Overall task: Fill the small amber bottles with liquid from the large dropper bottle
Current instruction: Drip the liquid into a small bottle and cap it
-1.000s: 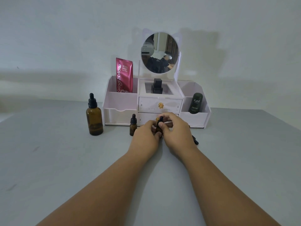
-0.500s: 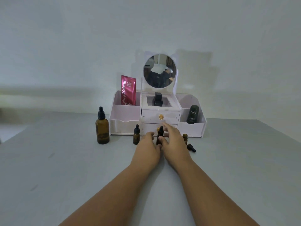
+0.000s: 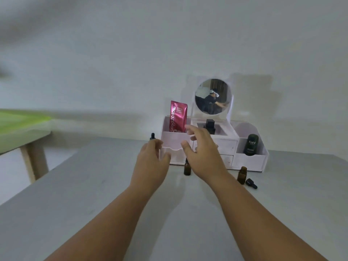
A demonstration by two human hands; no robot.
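Observation:
The large amber dropper bottle is almost wholly hidden behind my left hand (image 3: 150,161); only its black dropper top (image 3: 152,136) shows above my fingers. My left hand is open, fingers curved, in front of that bottle; whether it touches it I cannot tell. My right hand (image 3: 203,151) hovers open with fingers spread, just right of the left. Between the hands a small amber bottle (image 3: 187,169) stands on the grey table. A second small amber bottle (image 3: 242,175) stands uncapped to the right, its black dropper cap (image 3: 251,183) lying beside it.
A white cosmetic organiser (image 3: 250,161) with a round mirror (image 3: 212,97) stands at the back, holding a red sachet (image 3: 178,116), a black bottle (image 3: 210,125) and a dark green tube (image 3: 251,145). A green-topped table (image 3: 20,129) stands at the left.
Both hands have left the small bottle they held at the middle and lifted up and to the left, fingers opening. The view has swung left, so the organiser sits further right.

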